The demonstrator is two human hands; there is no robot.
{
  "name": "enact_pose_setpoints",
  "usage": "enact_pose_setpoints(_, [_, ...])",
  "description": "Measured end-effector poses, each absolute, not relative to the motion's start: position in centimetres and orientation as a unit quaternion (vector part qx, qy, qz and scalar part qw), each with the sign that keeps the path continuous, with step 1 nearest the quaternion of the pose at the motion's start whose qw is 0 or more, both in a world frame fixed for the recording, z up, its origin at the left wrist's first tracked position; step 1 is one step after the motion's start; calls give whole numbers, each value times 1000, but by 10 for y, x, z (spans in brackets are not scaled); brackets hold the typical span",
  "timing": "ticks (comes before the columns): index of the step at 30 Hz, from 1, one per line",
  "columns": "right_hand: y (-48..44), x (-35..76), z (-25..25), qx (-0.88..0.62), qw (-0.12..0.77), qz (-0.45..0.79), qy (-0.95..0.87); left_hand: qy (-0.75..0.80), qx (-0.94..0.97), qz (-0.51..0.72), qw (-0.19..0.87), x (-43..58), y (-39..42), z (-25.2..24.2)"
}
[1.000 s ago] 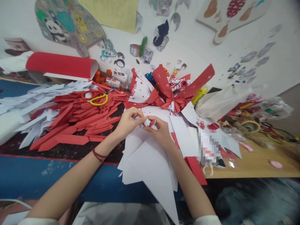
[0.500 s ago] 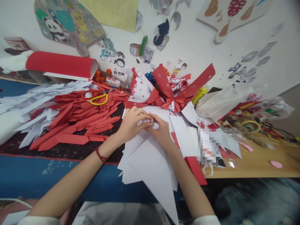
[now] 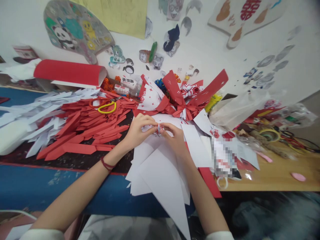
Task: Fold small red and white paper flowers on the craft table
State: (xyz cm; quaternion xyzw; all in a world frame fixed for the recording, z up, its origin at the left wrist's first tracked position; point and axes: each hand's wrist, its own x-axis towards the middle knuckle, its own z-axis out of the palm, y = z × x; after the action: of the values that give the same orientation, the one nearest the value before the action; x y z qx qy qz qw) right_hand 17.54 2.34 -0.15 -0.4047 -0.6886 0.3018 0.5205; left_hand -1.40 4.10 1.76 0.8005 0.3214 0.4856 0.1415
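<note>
Between my two hands is a small folded paper piece (image 3: 158,130), white with some red, its pleats standing up. My left hand (image 3: 140,129) pinches its left side between thumb and fingers. On the other side my right hand (image 3: 174,135) grips it the same way. The piece is too small to make out its exact shape. Both hands are above a stack of white paper sheets (image 3: 160,170). Just beyond them sit red and white patterned paper bundles (image 3: 183,100), fanned and tied.
Left of my hands lie a heap of folded red paper strips (image 3: 82,130), a pile of white strips (image 3: 47,110) and scissors (image 3: 107,107) with yellow and red handles. A red paper roll (image 3: 70,71) rests behind. Plastic bags (image 3: 232,106) and tape (image 3: 270,135) crowd the right side.
The fingers of both hands have straightened and drawn slightly apart, so the folded paper piece between them shows more clearly. The camera view has shifted slightly.
</note>
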Motion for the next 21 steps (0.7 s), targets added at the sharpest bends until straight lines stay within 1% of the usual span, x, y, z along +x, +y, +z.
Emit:
enact_pose_setpoints(2, [24,175,-2,-407,522,310,-683,322,805,478,144,-14,41,17])
enact_pose_setpoints(14, [29,179,-6,-369,512,452,-630,308,800,481,183,-12,41,16])
enact_pose_setpoints(21, [32,179,-9,-353,497,453,-651,308,792,487,204,-11,40,17])
